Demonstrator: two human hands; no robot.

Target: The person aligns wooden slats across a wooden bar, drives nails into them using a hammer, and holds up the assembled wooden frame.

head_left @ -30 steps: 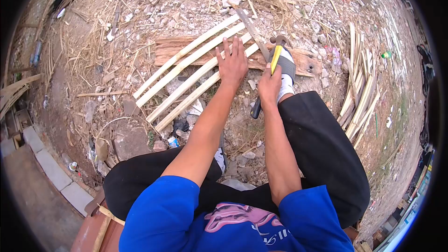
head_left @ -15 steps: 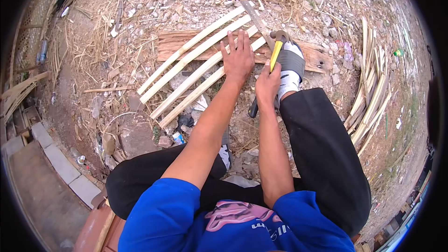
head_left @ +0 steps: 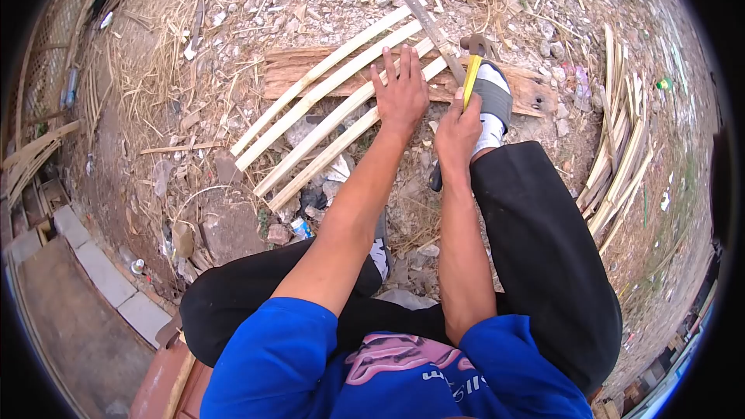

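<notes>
Several pale split strips (head_left: 304, 107) lie side by side across a weathered wooden plank (head_left: 299, 70). My left hand (head_left: 401, 97) rests on the strips near their upper ends, palm down with fingers spread. My right hand (head_left: 458, 133) is wrapped round the yellow and black handle of a hammer (head_left: 472, 70), whose head points away from me beside my right foot. A flat metal blade (head_left: 429, 25) lies slantwise over the strips' upper ends, its lower end by the hammer. The foot (head_left: 492, 97), in a sandal, is on the plank's right part.
A bundle of split strips (head_left: 621, 140) lies on the ground at the right. Stones, straw and litter cover the dirt around the plank. Concrete blocks (head_left: 101, 268) edge a slab at the lower left. My bent legs (head_left: 543, 256) flank the near ground.
My right hand has shifted slightly with the hammer, whose head now sits a little higher and more to the right. The left hand stays on the strips. The view has moved a little.
</notes>
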